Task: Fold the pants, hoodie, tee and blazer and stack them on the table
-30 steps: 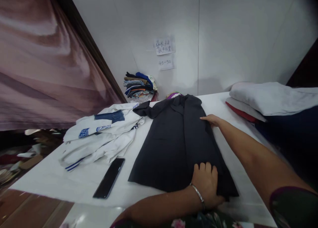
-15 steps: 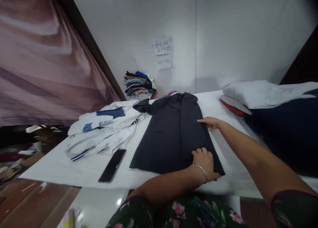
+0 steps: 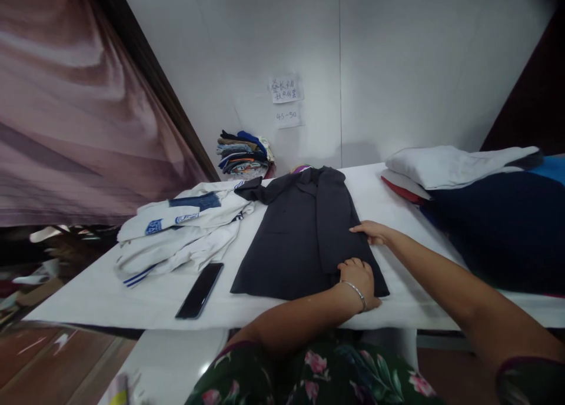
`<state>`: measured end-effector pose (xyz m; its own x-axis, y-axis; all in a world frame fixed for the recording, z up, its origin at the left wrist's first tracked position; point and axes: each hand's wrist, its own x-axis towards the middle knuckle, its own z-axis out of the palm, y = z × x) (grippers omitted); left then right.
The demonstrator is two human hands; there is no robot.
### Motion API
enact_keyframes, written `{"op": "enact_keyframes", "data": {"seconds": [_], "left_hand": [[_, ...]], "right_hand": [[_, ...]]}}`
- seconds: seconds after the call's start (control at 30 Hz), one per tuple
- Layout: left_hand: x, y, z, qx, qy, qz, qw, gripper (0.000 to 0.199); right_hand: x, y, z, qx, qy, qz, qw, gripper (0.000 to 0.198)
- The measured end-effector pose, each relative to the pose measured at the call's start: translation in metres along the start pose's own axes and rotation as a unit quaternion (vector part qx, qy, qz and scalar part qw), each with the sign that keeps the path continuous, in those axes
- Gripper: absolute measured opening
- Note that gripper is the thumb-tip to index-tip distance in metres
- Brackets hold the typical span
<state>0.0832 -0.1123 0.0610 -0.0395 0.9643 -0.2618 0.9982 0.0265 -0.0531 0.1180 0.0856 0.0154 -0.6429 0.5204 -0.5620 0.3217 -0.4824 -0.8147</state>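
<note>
A dark grey long-sleeved jacket (image 3: pixel 286 240) lies spread on the white-covered table, its collar pointing away from me. One sleeve is laid down along the right part of the body; the other reaches out to the upper left. My left hand (image 3: pixel 358 281), with a bracelet at the wrist, has its fingers curled onto the cloth by the end of the folded sleeve, near the hem. Farther up, my right hand (image 3: pixel 374 232) pinches the right side edge, thumb on top and the other fingers partly hidden.
White garments with blue trim (image 3: pixel 185 222) lie left of the jacket. A black phone (image 3: pixel 199 291) rests near the front edge. Folded clothes (image 3: pixel 245 152) are stacked by the wall, below paper notes (image 3: pixel 286 102). A larger clothes pile (image 3: pixel 494 216) stands at the right.
My right hand has slid a little along the jacket's side edge toward the hem. My left hand stays at the sleeve end. The whole view has shifted slightly.
</note>
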Motion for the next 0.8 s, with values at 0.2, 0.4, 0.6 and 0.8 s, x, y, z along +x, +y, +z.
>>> {"op": "enact_keyframes", "data": {"seconds": [0.2,0.4,0.6,0.8], "left_hand": [[0.000,-0.008,0.003,-0.004,0.022,-0.004,1.000,0.052],[0.004,-0.022,0.007,-0.023,0.069,0.008,0.997,0.030],[-0.004,-0.053,-0.015,-0.039,0.088,0.069,0.993,0.024],[-0.048,-0.105,-0.033,-0.115,0.072,0.134,0.982,0.039]], "right_hand": [[-0.003,-0.005,0.006,0.026,0.011,-0.019,0.999,0.003],[-0.010,-0.007,0.012,0.059,0.011,-0.025,0.998,0.005],[-0.016,-0.010,0.013,0.091,0.025,-0.045,0.994,0.005],[-0.040,0.022,0.042,0.122,0.020,-0.073,0.990,0.004]]}}
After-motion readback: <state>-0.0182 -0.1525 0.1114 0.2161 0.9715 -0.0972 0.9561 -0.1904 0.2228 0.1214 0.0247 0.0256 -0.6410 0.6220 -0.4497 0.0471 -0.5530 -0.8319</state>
